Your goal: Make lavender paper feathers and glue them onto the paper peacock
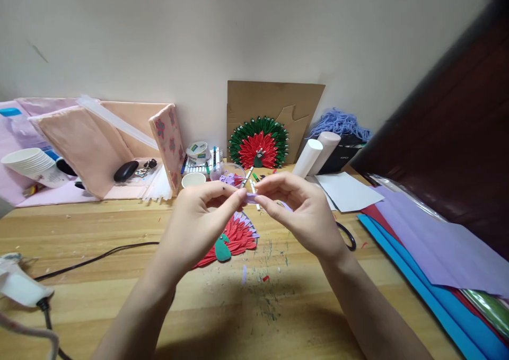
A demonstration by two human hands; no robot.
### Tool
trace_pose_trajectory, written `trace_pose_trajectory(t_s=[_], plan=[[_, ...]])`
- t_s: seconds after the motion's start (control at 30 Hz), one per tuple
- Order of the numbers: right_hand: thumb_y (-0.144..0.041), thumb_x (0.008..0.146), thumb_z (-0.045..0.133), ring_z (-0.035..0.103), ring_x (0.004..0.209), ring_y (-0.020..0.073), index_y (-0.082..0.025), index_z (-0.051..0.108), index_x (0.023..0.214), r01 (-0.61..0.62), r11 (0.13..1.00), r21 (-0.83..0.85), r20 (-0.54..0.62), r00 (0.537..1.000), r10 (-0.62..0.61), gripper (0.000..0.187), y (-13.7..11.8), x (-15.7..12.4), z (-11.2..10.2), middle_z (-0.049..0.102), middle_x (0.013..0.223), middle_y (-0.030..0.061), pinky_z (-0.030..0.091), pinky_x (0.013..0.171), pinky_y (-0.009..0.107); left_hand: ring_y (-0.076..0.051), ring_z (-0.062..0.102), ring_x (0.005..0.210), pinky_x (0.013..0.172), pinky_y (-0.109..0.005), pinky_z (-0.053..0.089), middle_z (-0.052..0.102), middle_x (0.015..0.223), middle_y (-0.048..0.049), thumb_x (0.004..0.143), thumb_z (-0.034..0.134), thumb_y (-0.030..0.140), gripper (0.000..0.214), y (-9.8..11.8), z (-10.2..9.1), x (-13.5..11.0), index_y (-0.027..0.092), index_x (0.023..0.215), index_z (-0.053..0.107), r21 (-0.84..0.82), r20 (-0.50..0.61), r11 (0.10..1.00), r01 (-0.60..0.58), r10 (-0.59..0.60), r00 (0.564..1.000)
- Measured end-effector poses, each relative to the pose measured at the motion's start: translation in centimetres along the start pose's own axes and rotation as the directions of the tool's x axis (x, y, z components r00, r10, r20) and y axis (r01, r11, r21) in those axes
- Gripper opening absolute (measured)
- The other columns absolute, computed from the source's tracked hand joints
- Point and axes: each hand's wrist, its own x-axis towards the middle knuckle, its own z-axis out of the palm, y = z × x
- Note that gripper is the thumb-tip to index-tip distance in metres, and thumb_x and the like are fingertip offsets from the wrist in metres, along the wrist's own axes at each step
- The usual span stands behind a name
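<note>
Between the fingertips of my left hand (202, 217) and my right hand (300, 211) is a small purple paper strip (251, 198), pinched from both sides above the table. Both hands are closed on it. Below and partly behind my left hand lies a peacock craft (242, 235) with red paper feathers, a purple outer row and a green body; its left part is hidden. One loose purple strip (244, 274) and a red scrap (266, 279) lie on the wood in front. Beyond my fingers, a clear bowl (217, 172) holds purple pieces.
A finished-looking green and red peacock (258, 143) leans on cardboard (274, 97) at the wall. White rolls (308, 157) stand right of it. Coloured sheets (433, 238) lie at right. Left are a pink fabric-covered box (131, 121), paper cups (34, 166) and a white glue gun (24, 283).
</note>
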Motion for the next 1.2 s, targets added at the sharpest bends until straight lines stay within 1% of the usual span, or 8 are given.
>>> trace_pose_trajectory(t_s=[0.1,0.23,0.33,0.47,0.63,0.77,1.03,1.2], plan=[[-0.023,0.079,0.062,0.064,0.075,0.0141,-0.018,0.063,0.085,0.019,1.0,-0.012,-0.009,1.0,-0.019,0.008,-0.1,-0.1,0.1,0.067,0.081,0.0029,0.054,0.07,0.028,-0.014,0.064,0.071,0.064,-0.025,0.054,0.07,0.08,-0.0055,0.082,0.056,0.029,0.019,-0.1,0.4,0.0,0.016,0.089,0.069,-0.038,0.026,0.998,-0.052,0.053,0.998],[-0.023,0.077,0.064,0.064,0.072,0.0142,-0.018,0.065,0.083,-0.016,1.0,-0.014,-0.012,1.0,0.016,0.008,-0.1,0.0,-0.3,0.067,0.078,0.0029,0.055,0.067,0.027,-0.015,0.064,0.082,0.073,-0.027,0.054,0.068,0.098,-0.0076,0.081,0.058,0.023,0.023,-0.1,0.3,0.0,0.02,0.102,0.066,0.005,-0.037,0.975,-0.221,0.221,0.975],[-0.023,0.077,0.064,0.064,0.071,0.0136,-0.018,0.065,0.083,-0.027,1.0,-0.003,-0.01,1.0,0.027,0.008,0.0,0.0,-0.5,0.067,0.078,0.0024,0.055,0.066,0.026,-0.013,0.062,0.079,0.07,-0.025,0.052,0.067,0.089,-0.005,0.081,0.058,0.02,0.019,-0.1,0.0,0.0,0.023,0.097,0.068,0.14,-0.018,0.925,-0.354,0.36,0.933],[-0.024,0.077,0.065,0.064,0.071,0.0133,-0.018,0.066,0.083,-0.029,1.0,0.004,0.001,1.0,0.029,0.008,0.0,-0.1,-0.6,0.067,0.078,0.0021,0.054,0.066,0.026,-0.011,0.058,0.07,0.063,-0.022,0.048,0.064,0.079,-0.0033,0.081,0.058,0.017,0.021,-0.2,-0.2,0.0,0.022,0.099,0.067,0.279,0.039,0.85,-0.447,0.456,0.889],[-0.025,0.078,0.064,0.063,0.072,0.0133,-0.019,0.066,0.084,0.003,0.999,-0.037,0.032,0.999,-0.002,0.009,-0.4,-0.2,-0.7,0.066,0.078,0.0021,0.054,0.065,0.026,-0.01,0.056,0.069,0.061,-0.022,0.046,0.062,0.079,-0.0033,0.083,0.056,0.018,0.021,-0.2,-0.3,-0.1,0.022,0.1,0.066,0.343,0.075,0.812,-0.473,0.478,0.875],[-0.022,0.078,0.063,0.062,0.072,0.0137,-0.019,0.065,0.084,0.116,0.979,-0.166,0.012,0.993,-0.115,0.007,-0.8,-0.3,-0.8,0.066,0.08,0.0022,0.052,0.066,0.027,-0.011,0.057,0.073,0.066,-0.023,0.047,0.063,0.082,-0.0046,0.082,0.056,0.016,0.019,0.0,-0.3,-0.2,0.019,0.099,0.066,0.346,0.08,0.801,-0.488,0.493,0.866],[-0.014,0.076,0.06,0.06,0.071,0.0139,-0.02,0.063,0.079,0.382,0.782,-0.492,0.043,0.908,-0.417,0.007,-0.8,-0.3,-0.7,0.065,0.075,0.0005,0.049,0.068,0.028,-0.011,0.057,0.072,0.066,-0.024,0.047,0.063,0.081,-0.0043,0.081,0.056,0.014,0.012,-0.3,0.2,-0.1,0.016,0.088,0.065,0.349,0.055,0.786,-0.51,0.526,0.849],[-0.009,0.074,0.059,0.057,0.065,0.0124,-0.019,0.06,0.074,0.402,0.733,-0.549,0.045,0.89,-0.454,0.009,-0.6,-0.3,-0.2,0.062,0.068,-0.0006,0.047,0.063,0.026,-0.01,0.053,0.064,0.059,-0.022,0.043,0.06,0.07,-0.0019,0.077,0.057,0.012,0.007,-0.3,0.8,0.1,0.014,0.076,0.064,0.341,0.026,0.803,-0.488,0.511,0.859]])
